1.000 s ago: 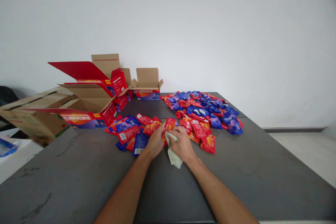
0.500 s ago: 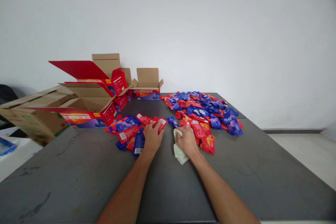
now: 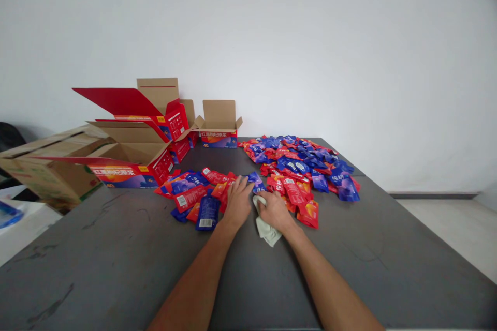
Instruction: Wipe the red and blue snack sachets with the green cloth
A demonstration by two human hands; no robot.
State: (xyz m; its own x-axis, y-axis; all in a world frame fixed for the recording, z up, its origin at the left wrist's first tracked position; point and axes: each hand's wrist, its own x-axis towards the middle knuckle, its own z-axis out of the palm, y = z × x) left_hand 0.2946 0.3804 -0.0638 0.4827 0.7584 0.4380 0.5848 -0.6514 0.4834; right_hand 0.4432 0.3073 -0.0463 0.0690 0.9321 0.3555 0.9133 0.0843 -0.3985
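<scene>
My left hand [image 3: 237, 206] is at the right edge of the smaller heap of red and blue pouches, fingers stretched out and apart. Its fingertips are close to a blue pouch [image 3: 256, 181] between the two heaps; whether they touch it I cannot tell. A pale cloth [image 3: 267, 231] is bunched in my right hand [image 3: 276, 211], part of it hanging down onto the table. Just beyond that hand lie red pouches [image 3: 295, 191] of the larger heap. A dark blue pouch [image 3: 208, 212] with a barcode lies left of my left hand.
Open red cartons [image 3: 128, 177] stand at the left of the grey table [image 3: 155, 258], with another open carton [image 3: 219, 138] at the back. The large pouch heap [image 3: 306, 158] spreads over the back right. Brown cardboard boxes [image 3: 58, 170] stand beyond the left edge.
My left hand has let go of a red pouch on the smaller heap and moved right, its fingers opening towards the blue pouch. My right hand has barely shifted with the cloth.
</scene>
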